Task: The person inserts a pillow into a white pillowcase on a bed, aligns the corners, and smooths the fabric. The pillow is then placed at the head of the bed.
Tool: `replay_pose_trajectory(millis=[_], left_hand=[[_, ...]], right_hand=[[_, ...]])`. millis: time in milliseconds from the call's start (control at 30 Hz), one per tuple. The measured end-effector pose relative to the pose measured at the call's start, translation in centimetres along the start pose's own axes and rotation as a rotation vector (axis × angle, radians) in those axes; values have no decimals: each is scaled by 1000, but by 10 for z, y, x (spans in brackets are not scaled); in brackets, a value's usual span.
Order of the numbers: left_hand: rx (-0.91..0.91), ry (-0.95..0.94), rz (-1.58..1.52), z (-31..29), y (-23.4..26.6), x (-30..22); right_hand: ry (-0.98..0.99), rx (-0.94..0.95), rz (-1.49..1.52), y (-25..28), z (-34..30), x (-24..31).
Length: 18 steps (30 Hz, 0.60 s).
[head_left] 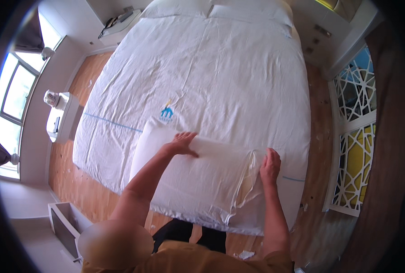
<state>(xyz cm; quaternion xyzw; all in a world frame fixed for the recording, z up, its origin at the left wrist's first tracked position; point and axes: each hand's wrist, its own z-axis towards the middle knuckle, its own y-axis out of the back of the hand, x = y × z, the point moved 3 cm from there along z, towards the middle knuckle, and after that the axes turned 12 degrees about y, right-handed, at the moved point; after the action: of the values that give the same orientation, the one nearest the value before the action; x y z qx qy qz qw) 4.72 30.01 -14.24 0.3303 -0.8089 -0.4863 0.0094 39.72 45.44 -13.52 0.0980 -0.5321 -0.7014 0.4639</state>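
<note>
A white pillow in a white pillowcase [184, 177] lies flat across the foot of the bed, in front of me. Its right end gapes, and a cream-coloured inner part [245, 189] shows between the loose edges. My left hand [182, 144] rests on the pillow's far edge, fingers spread and thumb apart. At the far right corner, beside the opening, my right hand [270, 167] has its fingers bent together on the pillowcase's edge. Some of those fingertips are hidden. Under the pillow spreads a white duvet cover [230, 86] with a blue printed house shape and a blue stripe.
White pillows [252, 11] lie at the bed's head. A small white table [65, 118] with a jar stands left, near the windows. On the right is a white lattice screen [355, 136]. An open drawer [68, 223] is at lower left. Paper scraps [245, 255] lie on the wooden floor.
</note>
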Motion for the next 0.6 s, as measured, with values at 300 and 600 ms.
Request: replay_pose_trajectory(millis=[300,600], left_hand=[[395,82,211,40,0,37],[442,39,167,11,2,63]], right_hand=[[99,281,-79,-81,-16,-19],[75,395,-108,-43,-38,29]])
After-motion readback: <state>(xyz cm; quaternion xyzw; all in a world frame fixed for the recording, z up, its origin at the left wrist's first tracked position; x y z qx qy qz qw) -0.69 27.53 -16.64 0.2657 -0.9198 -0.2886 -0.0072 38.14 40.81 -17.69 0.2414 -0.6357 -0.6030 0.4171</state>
